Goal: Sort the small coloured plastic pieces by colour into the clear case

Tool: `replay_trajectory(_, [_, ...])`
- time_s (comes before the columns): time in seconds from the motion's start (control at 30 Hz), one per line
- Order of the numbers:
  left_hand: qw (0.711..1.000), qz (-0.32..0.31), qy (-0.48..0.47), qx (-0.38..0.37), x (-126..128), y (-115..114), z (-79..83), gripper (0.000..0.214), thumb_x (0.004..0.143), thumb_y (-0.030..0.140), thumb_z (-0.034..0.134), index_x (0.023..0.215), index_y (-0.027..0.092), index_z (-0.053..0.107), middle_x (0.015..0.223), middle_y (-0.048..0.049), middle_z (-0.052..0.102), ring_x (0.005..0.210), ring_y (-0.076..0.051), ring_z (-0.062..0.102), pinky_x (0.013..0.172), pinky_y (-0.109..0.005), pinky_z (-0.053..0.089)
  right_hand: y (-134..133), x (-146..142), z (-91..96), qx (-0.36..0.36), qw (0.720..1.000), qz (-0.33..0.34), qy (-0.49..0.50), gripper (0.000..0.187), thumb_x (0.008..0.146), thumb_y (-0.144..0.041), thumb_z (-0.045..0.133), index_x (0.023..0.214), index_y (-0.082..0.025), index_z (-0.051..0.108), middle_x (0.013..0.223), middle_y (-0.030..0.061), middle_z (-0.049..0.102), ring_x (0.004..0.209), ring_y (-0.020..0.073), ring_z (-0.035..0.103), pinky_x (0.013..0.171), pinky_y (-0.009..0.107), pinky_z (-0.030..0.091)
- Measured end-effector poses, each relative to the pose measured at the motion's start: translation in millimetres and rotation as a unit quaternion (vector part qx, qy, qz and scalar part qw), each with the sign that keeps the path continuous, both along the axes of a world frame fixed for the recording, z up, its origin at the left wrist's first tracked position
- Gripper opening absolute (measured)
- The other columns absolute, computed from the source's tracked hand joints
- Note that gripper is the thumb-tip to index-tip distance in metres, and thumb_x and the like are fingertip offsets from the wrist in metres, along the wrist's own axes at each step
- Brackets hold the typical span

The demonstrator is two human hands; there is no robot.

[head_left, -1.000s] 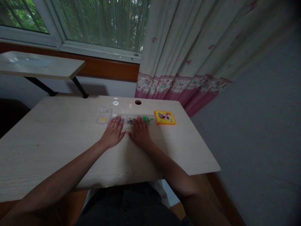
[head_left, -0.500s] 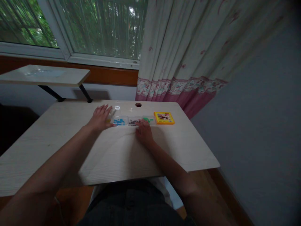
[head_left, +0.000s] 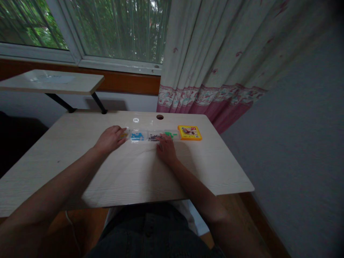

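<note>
A row of clear plastic boxes lies across the desk. From left to right they hold yellow pieces (head_left: 124,136), blue pieces (head_left: 137,136), dark pieces (head_left: 154,137) and green pieces (head_left: 169,134), all small. My left hand (head_left: 111,138) is at the left end of the row, its thumb and fingers on either side of the box with yellow pieces. Over the boundary between the dark and green boxes rests my right hand (head_left: 167,148), fingers spread and partly covering them. At the right end of the row lies a flat yellow box (head_left: 189,133) with a printed picture.
The pale wooden desk (head_left: 129,179) has a round cable hole (head_left: 159,117) near its back edge. A raised shelf (head_left: 88,84) on black legs stands at the back left. Behind are a window and a long curtain (head_left: 193,71); a wall rises on the right.
My left hand has drawn its fingers down and in, from spread over the left box to around its end. My right hand stays almost in place. The view has shifted slightly.
</note>
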State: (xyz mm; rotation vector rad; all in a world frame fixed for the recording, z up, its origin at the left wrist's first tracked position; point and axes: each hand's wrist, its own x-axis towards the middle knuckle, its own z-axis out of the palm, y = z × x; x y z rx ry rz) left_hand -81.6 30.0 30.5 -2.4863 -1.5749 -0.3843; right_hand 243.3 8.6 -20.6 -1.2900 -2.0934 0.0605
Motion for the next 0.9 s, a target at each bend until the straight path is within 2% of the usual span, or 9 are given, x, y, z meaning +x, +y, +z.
replay_trajectory(0.1, [0.999,-0.030,-0.038,-0.018,-5,-4,-12.6,0.046,0.095,0.046,0.044,0.129,0.019,0.059,0.120,-0.0148,0.060,0.110,-0.028,0.057,0.095,-0.042,0.048,0,0,1.6,-0.008,1.000,0.000,-0.008,0.040,0.089,-0.020,0.052,0.128,-0.017,0.060,0.139,0.0128,0.052,0.139,0.0258,0.039,0.122,0.052,0.022])
replay_trajectory(0.23, [0.996,-0.051,-0.075,-0.019,-10,-5,-21.6,0.044,0.096,0.047,0.044,0.128,0.022,0.061,0.130,-0.0130,0.058,0.120,-0.028,0.054,0.102,-0.044,0.045,-2,0,6.0,-0.017,1.000,0.000,-0.005,0.040,0.089,-0.020,0.051,0.128,-0.019,0.060,0.139,0.0120,0.052,0.138,0.0256,0.039,0.122,0.053,0.022])
replay_trajectory(0.47, [0.985,-0.082,-0.147,-0.024,-14,2,-22.5,0.042,0.099,0.047,0.041,0.124,0.023,0.066,0.129,-0.0089,0.064,0.122,-0.024,0.055,0.108,-0.046,0.043,-4,-1,10.1,-0.026,1.000,-0.002,-0.009,0.041,0.088,-0.019,0.053,0.127,-0.015,0.061,0.138,0.0136,0.053,0.137,0.0255,0.041,0.122,0.049,0.023])
replay_trajectory(0.6, [0.979,-0.076,-0.186,-0.033,-15,8,-25.4,0.045,0.099,0.048,0.041,0.125,0.022,0.065,0.138,-0.0080,0.059,0.129,-0.023,0.052,0.111,-0.046,0.040,-4,0,8.1,-0.022,1.000,-0.002,-0.008,0.041,0.088,-0.020,0.053,0.128,-0.016,0.060,0.139,0.0127,0.053,0.138,0.0258,0.039,0.122,0.050,0.023])
replay_trajectory(0.73, [0.975,-0.069,-0.194,-0.079,-19,12,-24.0,0.049,0.096,0.054,0.043,0.131,0.024,0.060,0.138,-0.0067,0.060,0.126,-0.024,0.056,0.109,-0.047,0.043,-4,0,7.8,-0.031,0.999,-0.002,-0.008,0.043,0.087,-0.020,0.054,0.130,-0.019,0.059,0.141,0.0109,0.051,0.138,0.0259,0.039,0.121,0.050,0.024])
replay_trajectory(0.9, [0.977,-0.067,-0.181,-0.091,-21,13,-18.6,0.050,0.095,0.054,0.044,0.133,0.024,0.059,0.137,-0.0073,0.061,0.124,-0.025,0.057,0.108,-0.046,0.044,-4,0,9.8,-0.030,1.000,-0.006,-0.001,0.042,0.086,-0.020,0.055,0.128,-0.020,0.060,0.141,0.0102,0.052,0.137,0.0252,0.040,0.121,0.048,0.024])
